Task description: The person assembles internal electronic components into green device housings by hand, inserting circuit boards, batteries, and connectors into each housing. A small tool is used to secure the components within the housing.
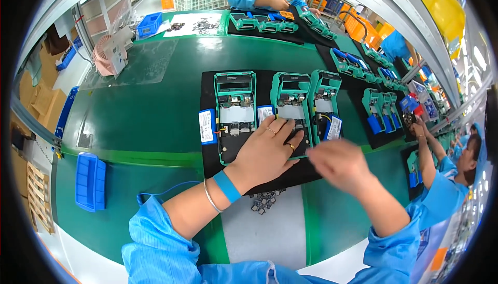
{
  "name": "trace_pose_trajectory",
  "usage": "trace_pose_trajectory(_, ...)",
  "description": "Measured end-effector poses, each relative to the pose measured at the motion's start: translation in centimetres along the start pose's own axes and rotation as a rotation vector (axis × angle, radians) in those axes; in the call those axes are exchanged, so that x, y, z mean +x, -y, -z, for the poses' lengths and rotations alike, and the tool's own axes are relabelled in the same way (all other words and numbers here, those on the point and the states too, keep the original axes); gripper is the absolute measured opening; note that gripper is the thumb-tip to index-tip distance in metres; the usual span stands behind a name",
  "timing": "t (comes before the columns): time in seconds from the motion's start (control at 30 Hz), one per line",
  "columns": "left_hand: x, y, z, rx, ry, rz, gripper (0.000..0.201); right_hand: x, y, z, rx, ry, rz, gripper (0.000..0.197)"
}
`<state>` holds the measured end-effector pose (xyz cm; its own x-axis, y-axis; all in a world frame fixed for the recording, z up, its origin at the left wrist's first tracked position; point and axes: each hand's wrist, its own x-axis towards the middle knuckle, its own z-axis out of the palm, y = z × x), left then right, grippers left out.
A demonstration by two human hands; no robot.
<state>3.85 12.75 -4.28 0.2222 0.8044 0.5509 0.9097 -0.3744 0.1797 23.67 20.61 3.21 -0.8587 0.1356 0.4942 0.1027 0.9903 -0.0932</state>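
Three green open-backed device housings stand in a row on a black mat (262,80), circuit boards showing inside. My left hand (267,146) rests palm down over the lower part of the middle housing (291,88), fingers spread; its fingertips cover some of the board. My right hand (340,165) is smeared by motion just below the right housing (326,95), and its fingers cannot be made out. The left housing (235,114) has a blue-and-white battery pack (207,127) at its side, joined by wires. Other similar packs lie beside the middle and right housings.
Small metal parts (265,201) lie on a grey strip nearest me. At left are a blue tray (90,182) and a pink fan (110,55). More housings (381,108) sit on mats at right and far side, where co-workers sit. A blue cord runs to my left wristband.
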Motion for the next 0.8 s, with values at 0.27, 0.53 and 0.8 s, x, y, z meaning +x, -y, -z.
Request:
trace_pose_trajectory(0.27,0.2,0.6,0.2,-0.052,-0.026,-0.003,0.062,4.6,-6.4,-4.6,-0.323,-0.094,0.074,0.018)
trace_pose_trajectory(0.53,-0.5,1.4,-0.2,-0.056,-0.028,0.004,0.061,5.1,-6.9,-5.9,-0.426,-0.029,0.146,0.017)
trace_pose_trajectory(0.8,-0.6,1.4,-0.2,-0.037,-0.040,0.005,0.060,5.6,-6.3,-5.4,-0.527,0.069,0.143,0.016)
